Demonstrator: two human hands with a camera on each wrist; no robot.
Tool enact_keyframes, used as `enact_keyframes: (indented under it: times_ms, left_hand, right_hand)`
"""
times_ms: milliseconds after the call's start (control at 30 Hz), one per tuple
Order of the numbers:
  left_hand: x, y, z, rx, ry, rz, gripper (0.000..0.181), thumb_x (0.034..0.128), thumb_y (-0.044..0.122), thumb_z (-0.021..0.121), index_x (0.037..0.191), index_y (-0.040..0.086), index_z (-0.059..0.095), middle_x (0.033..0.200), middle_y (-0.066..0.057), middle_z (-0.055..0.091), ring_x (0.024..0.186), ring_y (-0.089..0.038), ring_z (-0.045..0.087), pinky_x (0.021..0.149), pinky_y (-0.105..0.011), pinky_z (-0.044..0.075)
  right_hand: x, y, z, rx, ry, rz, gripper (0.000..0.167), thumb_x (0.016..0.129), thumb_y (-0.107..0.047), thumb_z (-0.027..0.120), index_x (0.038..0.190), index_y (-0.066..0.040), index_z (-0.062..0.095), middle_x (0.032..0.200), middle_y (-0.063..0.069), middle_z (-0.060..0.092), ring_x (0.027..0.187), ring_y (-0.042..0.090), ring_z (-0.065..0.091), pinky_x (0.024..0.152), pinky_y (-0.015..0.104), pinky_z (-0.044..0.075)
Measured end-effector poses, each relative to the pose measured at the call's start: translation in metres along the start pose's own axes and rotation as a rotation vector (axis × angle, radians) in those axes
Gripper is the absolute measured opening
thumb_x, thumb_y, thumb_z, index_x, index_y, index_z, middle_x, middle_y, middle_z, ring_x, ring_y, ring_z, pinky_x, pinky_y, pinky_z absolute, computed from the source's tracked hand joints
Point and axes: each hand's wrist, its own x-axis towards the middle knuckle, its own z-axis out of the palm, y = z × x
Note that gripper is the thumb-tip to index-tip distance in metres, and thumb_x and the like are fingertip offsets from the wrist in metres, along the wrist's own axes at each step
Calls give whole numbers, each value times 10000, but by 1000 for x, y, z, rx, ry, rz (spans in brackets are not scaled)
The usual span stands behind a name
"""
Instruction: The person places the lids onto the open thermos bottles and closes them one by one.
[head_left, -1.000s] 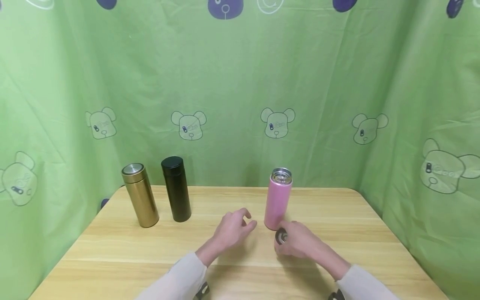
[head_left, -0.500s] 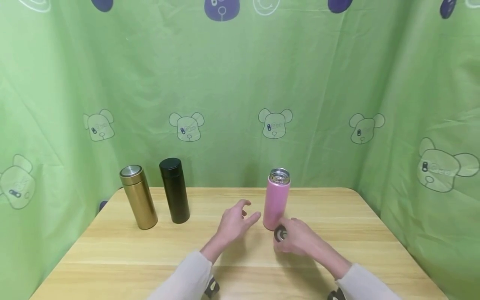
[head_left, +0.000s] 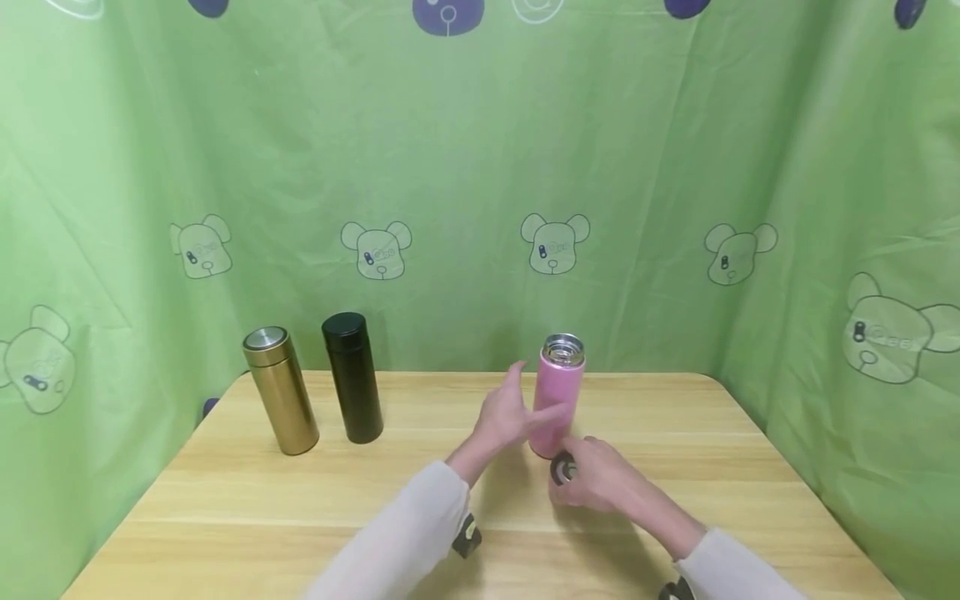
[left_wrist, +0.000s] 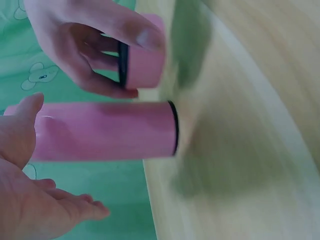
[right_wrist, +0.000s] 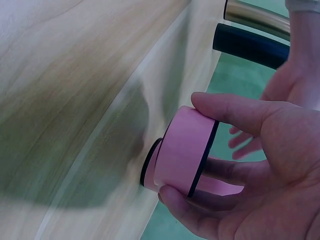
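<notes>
One pink lid (right_wrist: 185, 150) is pinched by the right hand (head_left: 600, 475); just beyond that grip, the uncapped pink bottle (head_left: 559, 386) is stood upright beside the spread left hand (head_left: 504, 415), contact unclear. Stiff, slippery handling is expected, best gripped around mid-body. The bottle's silvery mouth (head_left: 563, 350) is shown only by the head view.

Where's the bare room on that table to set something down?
On the wooden table, there's room right of the pink bottle and right hand, out to the edge. Another patch lies between the gold bottle, black bottle and left sleeve. Around the pink bottle it's crowded: the left hand is beside it, the right holds the pink lid.
</notes>
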Motion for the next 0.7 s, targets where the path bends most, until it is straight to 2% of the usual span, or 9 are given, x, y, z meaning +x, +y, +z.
enact_keyframes:
  times_ms: [100, 200, 333, 533, 700]
  left_hand:
    - [4, 9, 7, -94, 6, -2, 1100, 730, 465, 892, 1597, 219, 262, 1445, -149, 575, 1313, -355, 560, 1065, -573, 468]
    - [10, 14, 14, -172, 23, 2, 1091, 701, 419, 922, 1577, 238, 298, 1359, -67, 637, 1244, -287, 608, 1055, -527, 481]
    - [16, 15, 20, -235, 41, 9, 1033, 699, 370, 933, 1545, 246, 353, 1299, -7, 657, 1188, -235, 631, 1045, -484, 490]
    - [20, 13, 23, -259, 40, 8, 870, 717, 356, 922, 1456, 214, 485, 1256, -1, 684, 1163, -221, 645, 1050, -466, 492]
    - [24, 12, 23, -206, 32, 14, 759, 721, 386, 915, 1363, 180, 568, 1217, -17, 703, 1122, -222, 661, 1022, -460, 514]
  right_hand:
    - [-1, 0, -1, -4, 5, -14, 600, 688, -220, 877, 1192, -11, 629, 959, 97, 660, 844, 226, 615, 720, 406, 580]
    - [-1, 0, -1, -12, 12, -23, 579, 687, -221, 876, 1170, -11, 633, 951, 102, 665, 834, 224, 611, 708, 394, 572]
    - [0, -1, -2, -18, 10, -23, 623, 695, -224, 876, 1217, 2, 621, 982, 119, 677, 863, 237, 624, 733, 410, 578]
    - [-1, 0, -1, -16, -8, -7, 722, 705, -235, 883, 1308, 25, 583, 1051, 151, 685, 921, 268, 644, 782, 447, 589]
    - [-1, 2, 0, -19, 1, -5, 731, 697, -256, 891, 1303, 15, 588, 1047, 138, 685, 935, 267, 644, 796, 448, 587]
